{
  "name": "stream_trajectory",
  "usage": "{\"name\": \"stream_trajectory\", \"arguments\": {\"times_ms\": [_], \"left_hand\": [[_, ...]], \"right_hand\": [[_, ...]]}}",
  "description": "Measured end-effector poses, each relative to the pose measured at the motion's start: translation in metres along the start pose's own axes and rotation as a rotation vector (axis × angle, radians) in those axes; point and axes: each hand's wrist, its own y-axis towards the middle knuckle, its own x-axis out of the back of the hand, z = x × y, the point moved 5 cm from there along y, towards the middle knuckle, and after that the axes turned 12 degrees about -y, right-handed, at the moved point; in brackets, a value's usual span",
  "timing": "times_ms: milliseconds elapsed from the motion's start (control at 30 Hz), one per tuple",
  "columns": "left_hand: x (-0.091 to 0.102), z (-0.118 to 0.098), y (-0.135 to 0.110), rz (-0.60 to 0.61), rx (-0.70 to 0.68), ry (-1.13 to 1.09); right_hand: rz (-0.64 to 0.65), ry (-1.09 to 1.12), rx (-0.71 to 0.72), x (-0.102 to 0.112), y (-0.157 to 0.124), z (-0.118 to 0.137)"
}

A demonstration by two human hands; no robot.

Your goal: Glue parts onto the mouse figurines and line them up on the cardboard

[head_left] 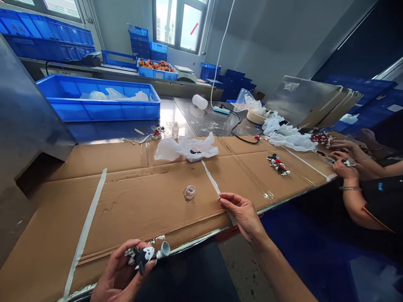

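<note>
Left hand (121, 274): grip closed around a small black-and-white moulded figurine with a grey cup-shaped part (145, 256), nearer the wearer and left of the small clear round pot (189, 192), the landmark here. Fingers wrap the body, leaving the white face and grey cup uncovered, probably to keep that side accessible.

Right hand (242, 212): just right of the pot; thumb and fingertips pinched together on a tiny dark piece (219, 199), too small to identify. A fingertip pinch suits something that small.

The pot stands between the hands' working areas, presumably for easy reach from either. Beyond it, a crumpled white plastic bag (166, 149) lies spread open, dark bits (195, 152) exposed, likely for picking. Right of and beyond the pot: a cluster of black, white and red figurines (278, 164), apparently grouped clear of the hands. Brown cardboard (126, 218) under the pot probably protects the bench.
</note>
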Motion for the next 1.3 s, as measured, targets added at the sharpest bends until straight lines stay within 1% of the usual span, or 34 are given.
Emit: {"name": "stream_trajectory", "arguments": {"times_ms": [267, 367, 467, 633, 833, 967, 1133, 1300], "left_hand": [[0.002, 0.003, -0.001, 0.003, 0.005, 0.001], [0.001, 0.003, -0.002, 0.004, 0.009, 0.004], [0.0, 0.002, -0.002, 0.023, -0.017, -0.017], [0.003, 0.007, -0.002, 0.039, 0.002, -0.03], [0.005, 0.009, -0.004, 0.078, 0.028, -0.041], [0.005, 0.01, -0.002, 0.127, 0.024, -0.061], [0.005, 0.012, 0.001, 0.24, -0.032, -0.054], [0.004, 0.01, 0.0, 0.274, -0.058, -0.058]], "right_hand": [[0.001, -0.044, 0.043, -0.004, 0.001, 0.0], [0.022, -0.089, 0.071, -0.009, 0.003, 0.005], [0.046, -0.153, 0.117, -0.015, 0.007, 0.012], [0.103, -0.31, 0.256, -0.033, 0.018, 0.033], [0.176, -0.58, 0.542, -0.064, 0.02, 0.061], [0.198, -0.73, 0.701, -0.08, 0.017, 0.071], [0.191, -0.862, 0.799, -0.087, 0.017, 0.073], [0.188, -0.939, 0.821, -0.09, 0.021, 0.073]]}}
